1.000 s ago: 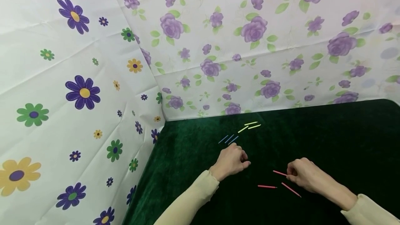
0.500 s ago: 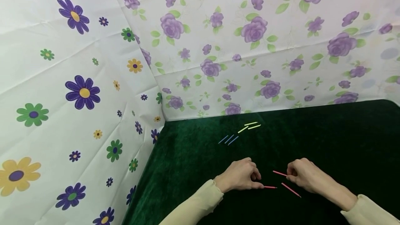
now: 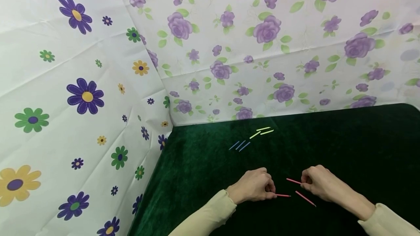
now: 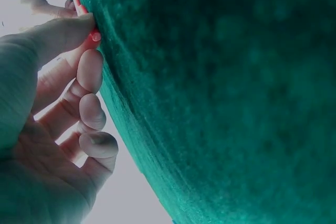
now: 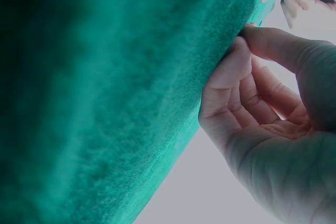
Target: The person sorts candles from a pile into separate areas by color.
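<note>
Three pink sticks on the green table (image 3: 344,145), down near the front edge. Middle pink stick (image 3: 283,195) flat on the cloth, one end pinched by the left hand (image 3: 254,189); same stick end seen in the left wrist view (image 4: 93,35), thumb and pointer finger curled tight on it. Upper pink stick (image 3: 293,181) just right of that, its far end pinched by the right hand (image 3: 319,183), fingers curled in; in the right wrist view, thumb and fingers (image 5: 231,72) pressed on the cloth. Third pink stick (image 3: 305,199) slanted, lying just below the right hand, not touched by either grip. Both hands close together, with the pink sticks between them.

Farther back from the pink sticks, three blue sticks (image 3: 240,145) side by side. A bit past those, three yellow sticks (image 3: 261,132), loose and near each other. Behind the table, a flowered sheet (image 3: 262,46) with purple roses; left of it, another flowered sheet (image 3: 65,101) with big daisies. Cream sleeves (image 3: 203,217) on both arms.
</note>
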{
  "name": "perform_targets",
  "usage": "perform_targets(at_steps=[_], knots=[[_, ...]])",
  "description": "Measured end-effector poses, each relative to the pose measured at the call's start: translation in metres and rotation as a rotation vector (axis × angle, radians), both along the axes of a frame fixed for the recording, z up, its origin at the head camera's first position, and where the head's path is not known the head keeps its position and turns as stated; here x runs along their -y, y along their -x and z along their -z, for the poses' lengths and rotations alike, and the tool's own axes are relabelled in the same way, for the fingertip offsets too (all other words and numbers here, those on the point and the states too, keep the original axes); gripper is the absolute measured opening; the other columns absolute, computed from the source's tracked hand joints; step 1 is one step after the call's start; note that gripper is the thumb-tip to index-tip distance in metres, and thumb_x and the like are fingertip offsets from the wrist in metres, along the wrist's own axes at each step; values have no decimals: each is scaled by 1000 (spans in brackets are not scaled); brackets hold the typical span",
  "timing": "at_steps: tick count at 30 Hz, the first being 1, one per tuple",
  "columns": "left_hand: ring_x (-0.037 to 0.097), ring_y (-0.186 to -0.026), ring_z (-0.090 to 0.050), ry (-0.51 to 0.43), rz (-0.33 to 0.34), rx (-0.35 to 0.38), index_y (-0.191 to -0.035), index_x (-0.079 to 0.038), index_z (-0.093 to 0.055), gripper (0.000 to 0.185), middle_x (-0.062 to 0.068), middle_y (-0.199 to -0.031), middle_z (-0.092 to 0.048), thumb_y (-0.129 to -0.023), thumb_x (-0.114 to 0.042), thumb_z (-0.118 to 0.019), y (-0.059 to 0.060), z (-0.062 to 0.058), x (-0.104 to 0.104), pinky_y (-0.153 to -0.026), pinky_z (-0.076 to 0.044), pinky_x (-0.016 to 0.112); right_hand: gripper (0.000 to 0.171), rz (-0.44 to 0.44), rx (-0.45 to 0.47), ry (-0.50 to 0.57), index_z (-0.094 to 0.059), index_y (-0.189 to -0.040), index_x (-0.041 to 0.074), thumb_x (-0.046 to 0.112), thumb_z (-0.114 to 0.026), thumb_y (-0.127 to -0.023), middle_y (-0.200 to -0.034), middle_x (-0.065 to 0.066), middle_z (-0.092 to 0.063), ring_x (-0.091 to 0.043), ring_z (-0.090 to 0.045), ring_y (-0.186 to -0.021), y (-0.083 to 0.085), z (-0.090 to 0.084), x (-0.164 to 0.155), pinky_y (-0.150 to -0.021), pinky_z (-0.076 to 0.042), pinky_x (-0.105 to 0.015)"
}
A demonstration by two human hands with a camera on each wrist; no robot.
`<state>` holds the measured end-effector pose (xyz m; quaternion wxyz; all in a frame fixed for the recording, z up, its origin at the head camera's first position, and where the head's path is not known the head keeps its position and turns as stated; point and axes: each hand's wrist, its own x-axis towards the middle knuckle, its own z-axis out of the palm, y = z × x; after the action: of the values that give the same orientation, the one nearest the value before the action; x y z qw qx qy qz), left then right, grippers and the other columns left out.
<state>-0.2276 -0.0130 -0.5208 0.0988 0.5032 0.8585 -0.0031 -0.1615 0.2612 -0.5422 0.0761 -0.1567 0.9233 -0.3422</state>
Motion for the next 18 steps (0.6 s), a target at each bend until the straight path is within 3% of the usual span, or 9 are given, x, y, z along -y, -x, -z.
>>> perform_targets(at_steps=[18], knots=[[-5, -81, -45, 10, 20, -8, -98, -36, -81, 9, -23, -88, -66, -100, -44, -79, 1, -1, -2, -66, -35, 9, 6, -13, 20, 0, -74, -92, 19, 17, -75, -98, -80, 9, -62, 0, -53, -61, 1, -1, 0, -56, -47, -22]])
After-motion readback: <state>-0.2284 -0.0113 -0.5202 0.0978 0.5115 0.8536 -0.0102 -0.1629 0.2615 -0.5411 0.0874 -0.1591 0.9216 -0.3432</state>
